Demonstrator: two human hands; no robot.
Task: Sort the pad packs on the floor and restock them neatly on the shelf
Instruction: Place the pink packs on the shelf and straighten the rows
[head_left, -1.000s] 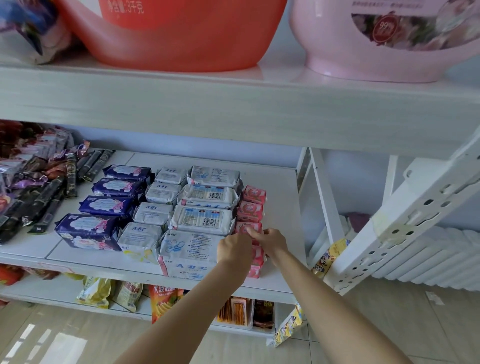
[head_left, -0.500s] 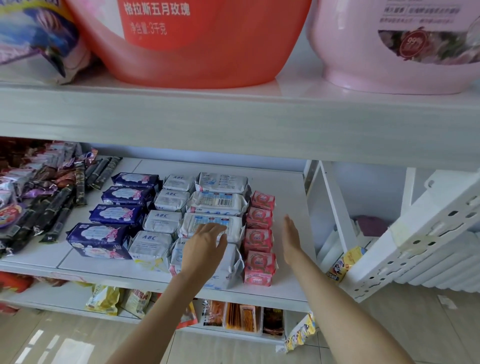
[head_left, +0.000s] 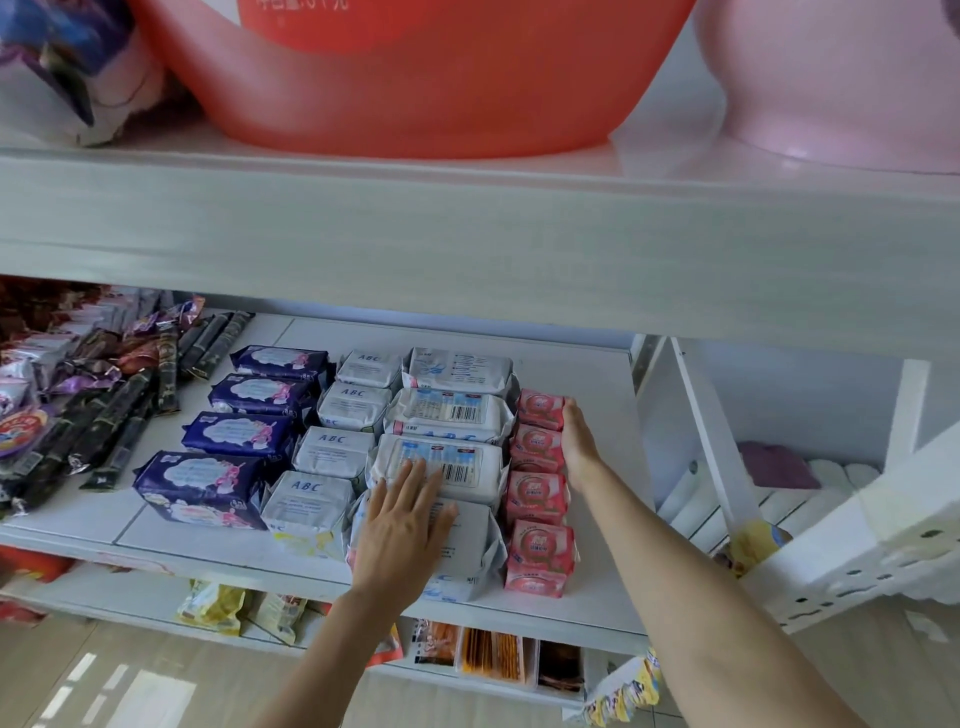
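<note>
Left hand (head_left: 402, 525) flat, fingers straight, pressing top of nearest large white pad packs (head_left: 441, 467). Right hand (head_left: 579, 441) flat, edge-on against right flank of pink pack column (head_left: 537, 491). Column runs near-to-far on shelf (head_left: 597, 587); right hand nearer, likely squares it leftward.

The pad packs lay flat on the white shelf (head_left: 587, 374) at mid-frame in four neat columns running front to back: four dark blue packs (head_left: 200, 486) at the left, four small white ABC packs (head_left: 306, 506) beside them, four larger white packs (head_left: 449, 413) with barcodes next, and four pink packs (head_left: 537, 564) at the right.
</note>
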